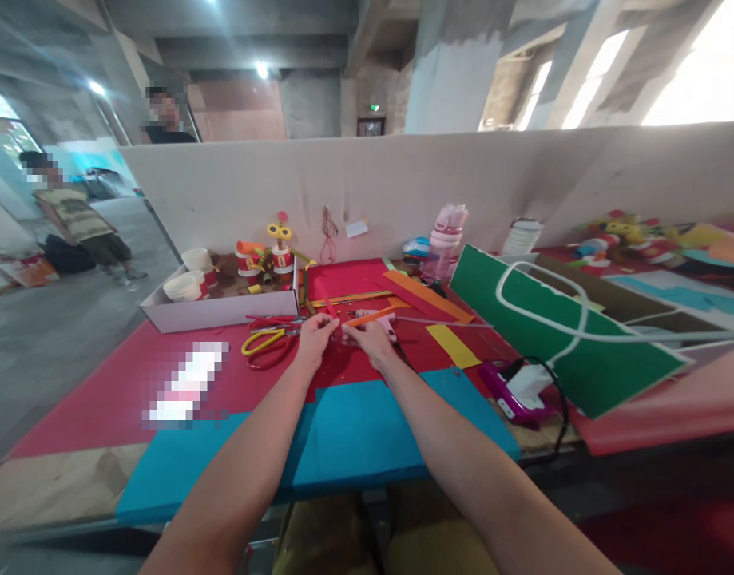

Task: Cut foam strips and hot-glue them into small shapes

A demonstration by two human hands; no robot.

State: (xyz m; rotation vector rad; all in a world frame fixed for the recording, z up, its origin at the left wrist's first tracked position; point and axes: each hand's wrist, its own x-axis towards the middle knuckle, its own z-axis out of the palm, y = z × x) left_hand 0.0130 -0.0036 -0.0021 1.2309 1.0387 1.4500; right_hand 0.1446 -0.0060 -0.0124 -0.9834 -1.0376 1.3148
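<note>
My left hand (315, 342) is closed, its thumb and fingers pinching a narrow red strip (327, 299) that points up and away from me. Close beside it, my right hand (372, 342) is pinched on a thin orange strip (370, 318). The fingertips of both hands nearly meet over the red table cover. Partly behind my right hand lies a pale pink tool (388, 326), perhaps a glue gun. Left of my left hand rest hand tools with yellow and red looped handles (264, 345). A yellow sheet piece (453, 345) lies to the right.
Blue sheets (367, 427) cover the table's near edge. A white-walled box (223, 313) with cups and a yellow-eyed figure (280, 247) stands back left. At right are a green board (546, 335), a white cable and a purple power strip (513, 395). Two people stand beyond the partition (367, 184).
</note>
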